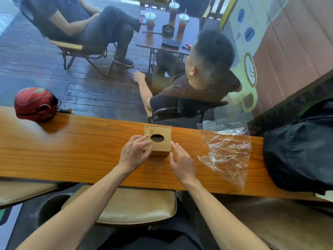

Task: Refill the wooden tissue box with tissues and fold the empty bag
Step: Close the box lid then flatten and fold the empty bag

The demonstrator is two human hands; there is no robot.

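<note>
Head view, largest first. Counter (72, 150): long plank of varnished orange wood w/ strong grain, glossy, runs 9 to 3 o'clock. Black pack (297, 150) slumped at 3 o'clock, soft matte fabric. Red helmet (35, 103) at 10 o'clock, round, hard shell. Bag (227, 148): clear thin plastic, crinkled, looks empty, lies flat just beside the box toward 2–3 o'clock, far edge hanging past the counter.

Box (158, 139) sits mid-counter at 12 o'clock: small pale wood cube, matte, flush lid w/ dark oval slot. No tissue shows in the slot, so can't tell if it's filled.

Left hand (134, 153): fingers loosely spread, tips resting on the lid's left edge by the slot, thumb near the front-left corner; not clamped on anything. Right hand (182, 163): fingers relaxed and near straight, forefinger tip touching or just off the box's right side, holding nothing.

Step in hand, prob.: seat or square the lid, then go to the bag. To do it well, press evenly on both lid edges, keep tips out of the slot, steady the box w/ one hand as the varnish looks slick. For the bag: flatten it first, push air out, fold along straight edges; thin film will spring back, so pin each crease.
</note>
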